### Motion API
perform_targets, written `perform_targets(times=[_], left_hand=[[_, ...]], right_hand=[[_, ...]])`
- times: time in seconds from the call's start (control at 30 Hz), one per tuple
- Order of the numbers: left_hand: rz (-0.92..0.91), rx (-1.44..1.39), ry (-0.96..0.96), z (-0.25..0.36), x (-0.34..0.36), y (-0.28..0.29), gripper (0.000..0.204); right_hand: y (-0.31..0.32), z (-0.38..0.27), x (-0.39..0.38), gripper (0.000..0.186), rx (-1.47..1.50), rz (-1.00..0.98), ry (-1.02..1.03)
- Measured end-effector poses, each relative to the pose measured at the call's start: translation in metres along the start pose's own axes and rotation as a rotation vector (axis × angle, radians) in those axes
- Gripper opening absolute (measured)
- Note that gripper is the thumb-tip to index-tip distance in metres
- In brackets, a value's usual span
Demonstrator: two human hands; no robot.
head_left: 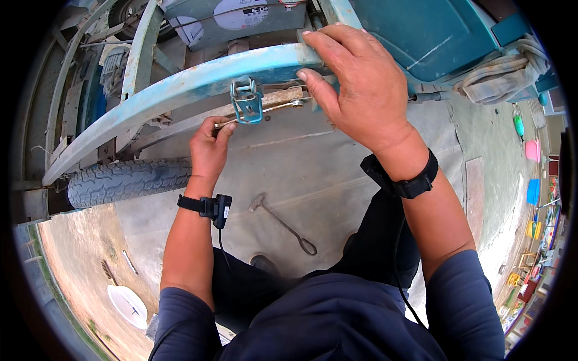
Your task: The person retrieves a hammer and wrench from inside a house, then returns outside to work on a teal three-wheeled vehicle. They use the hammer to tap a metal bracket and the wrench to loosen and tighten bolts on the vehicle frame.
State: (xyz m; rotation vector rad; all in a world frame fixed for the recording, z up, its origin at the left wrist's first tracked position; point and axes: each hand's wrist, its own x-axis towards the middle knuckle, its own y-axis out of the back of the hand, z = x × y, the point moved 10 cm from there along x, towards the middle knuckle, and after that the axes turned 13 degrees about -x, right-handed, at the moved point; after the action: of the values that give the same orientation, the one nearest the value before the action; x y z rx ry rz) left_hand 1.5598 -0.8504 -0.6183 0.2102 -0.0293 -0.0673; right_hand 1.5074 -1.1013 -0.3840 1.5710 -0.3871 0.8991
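1. Pinching the wrench (pixel 278 107) by its left end, the left hand (pixel 209 149) has a narrow hold between thumb and fingers, just below the lower edge of the rail (pixel 198 77).
2. The wrench slants up to the right under that edge, partly hidden at the bracket (pixel 248 101); its ring end points toward the other hand. Whether the ring sits on a bolt is too small to tell.
3. The bracket hangs at the rail's lower edge, between the hands and nearer the left.
4. The right hand (pixel 367 84) spreads wide at the rail, fingertips by its upper edge, thumb by its lower; I cannot tell whether it clasps or only leans.
5. For good work here, I would seat the ring squarely, press slowly from the wrench's far end for leverage, and mind the right thumb, which is near the ring.
6. The tyre (pixel 129 182) stands below the rail's left end; the box (pixel 205 30) lies beyond its upper edge.
7. On the sheet (pixel 343 180), well inside its edges, lies a hammer-like tool (pixel 282 222).
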Motion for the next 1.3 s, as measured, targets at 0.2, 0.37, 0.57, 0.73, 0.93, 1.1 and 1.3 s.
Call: perform_targets(times=[0.2,0.37,0.57,0.73,0.93,1.1,1.3], left_hand=[[-0.009,0.039,0.004,0.005,0.002,-0.003,0.016],[-0.018,0.148,-0.019,0.007,0.0,0.005,0.019],[-0.029,0.228,-0.002,0.015,0.002,-0.004,0.02],[-0.012,0.268,-0.028,0.016,0.001,0.0,0.019],[-0.015,0.28,-0.016,0.017,0.0,0.002,0.024],[-0.015,0.333,0.051,0.021,-0.001,0.002,0.024],[0.499,0.325,-0.113,0.006,-0.07,0.047,0.032]], right_hand=[[0.011,0.0,0.001,0.041,0.037,0.035,0.023],[0.057,-0.02,-0.025,0.04,0.153,0.111,0.144],[-0.036,-0.066,-0.114,0.045,0.266,-0.546,0.206],[-0.13,-0.069,-0.106,0.065,0.073,-0.519,0.224],[-0.194,-0.05,-0.062,0.068,0.026,-0.801,-0.01],[-0.234,-0.048,-0.071,0.058,0.001,-0.985,0.031],[-0.237,-0.038,-0.08,0.038,0.032,-0.902,-0.08]])
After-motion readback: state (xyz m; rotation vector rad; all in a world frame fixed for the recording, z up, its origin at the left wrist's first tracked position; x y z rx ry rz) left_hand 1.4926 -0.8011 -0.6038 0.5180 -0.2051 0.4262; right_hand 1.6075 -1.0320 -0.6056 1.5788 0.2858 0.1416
